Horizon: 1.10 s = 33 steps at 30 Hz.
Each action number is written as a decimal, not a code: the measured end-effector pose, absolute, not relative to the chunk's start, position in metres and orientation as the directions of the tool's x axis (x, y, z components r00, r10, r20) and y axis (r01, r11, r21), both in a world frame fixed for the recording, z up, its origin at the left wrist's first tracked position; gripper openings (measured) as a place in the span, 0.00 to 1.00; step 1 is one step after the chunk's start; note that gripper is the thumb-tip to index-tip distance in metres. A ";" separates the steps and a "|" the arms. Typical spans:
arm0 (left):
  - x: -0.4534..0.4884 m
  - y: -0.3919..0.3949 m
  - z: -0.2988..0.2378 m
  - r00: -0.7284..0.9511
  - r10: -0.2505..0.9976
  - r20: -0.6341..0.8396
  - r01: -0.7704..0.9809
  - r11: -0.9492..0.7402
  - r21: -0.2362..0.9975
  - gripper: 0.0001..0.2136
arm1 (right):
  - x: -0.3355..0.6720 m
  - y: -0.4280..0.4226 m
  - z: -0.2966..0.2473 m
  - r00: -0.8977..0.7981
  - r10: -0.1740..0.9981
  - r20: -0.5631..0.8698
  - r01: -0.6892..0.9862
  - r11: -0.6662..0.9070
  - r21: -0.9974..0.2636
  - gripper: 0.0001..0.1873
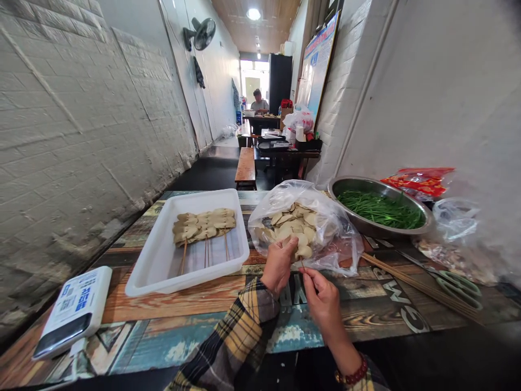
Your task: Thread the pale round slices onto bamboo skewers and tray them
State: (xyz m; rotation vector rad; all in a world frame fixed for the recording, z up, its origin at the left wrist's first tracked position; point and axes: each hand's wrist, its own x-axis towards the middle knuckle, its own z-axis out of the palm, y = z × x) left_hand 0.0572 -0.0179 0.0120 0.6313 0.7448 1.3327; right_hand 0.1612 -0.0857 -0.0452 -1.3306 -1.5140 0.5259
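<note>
My right hand (322,298) pinches the lower end of a thin wooden skewer (302,263). At its upper end, my left hand (279,264) is closed on thin beige round slices (303,247) threaded on the skewer. Just behind both hands, a clear plastic bag (342,247) lies wide open with many loose slices (291,220) of the same kind inside. To the left stands a white plastic tray (163,274), where finished-looking rows of skewered slices (203,225) lie side by side, their sticks pointing toward me.
A steel bowl (423,227) of long green vegetables stands at the right. Near it lie bare skewers (423,288), green-handled scissors (459,288) and plastic packets (456,217). A white payment device (75,309) sits front left. Farther back are a bench (246,164) and a seated person (259,102).
</note>
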 end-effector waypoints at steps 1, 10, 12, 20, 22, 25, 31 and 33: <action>0.058 -0.018 0.011 0.083 0.990 -0.113 -0.617 0.141 0.775 0.18 | 0.161 -0.086 -0.045 0.123 0.910 0.396 0.468 0.299 -0.832 0.15; 0.057 -0.020 0.017 0.219 0.972 -0.083 -0.619 0.204 0.759 0.18 | 0.162 -0.087 -0.037 0.205 0.886 0.416 0.401 0.312 -0.861 0.15; 0.055 -0.021 0.020 0.263 0.962 -0.077 -0.620 0.229 0.751 0.18 | 0.162 -0.087 -0.034 0.239 0.882 0.407 0.387 0.298 -0.873 0.16; 0.057 -0.023 0.021 0.329 0.943 -0.044 -0.553 0.230 0.801 0.21 | 0.164 -0.087 -0.028 0.330 0.855 0.400 0.353 0.280 -0.892 0.16; 0.057 -0.023 0.019 0.324 0.945 -0.051 -0.552 0.232 0.801 0.19 | 0.164 -0.087 -0.028 0.330 0.853 0.404 0.353 0.286 -0.891 0.16; 0.058 -0.023 0.019 0.312 0.948 -0.061 -0.552 0.233 0.801 0.18 | 0.163 -0.087 -0.027 0.322 0.857 0.402 0.361 0.281 -0.889 0.17; 0.060 -0.027 0.023 0.302 0.951 -0.065 -0.494 0.215 0.843 0.19 | 0.163 -0.086 -0.028 0.333 0.850 0.407 0.377 0.276 -0.884 0.19; 0.060 -0.028 0.024 0.295 0.953 -0.064 -0.482 0.207 0.851 0.18 | 0.163 -0.085 -0.029 0.338 0.850 0.405 0.376 0.273 -0.886 0.19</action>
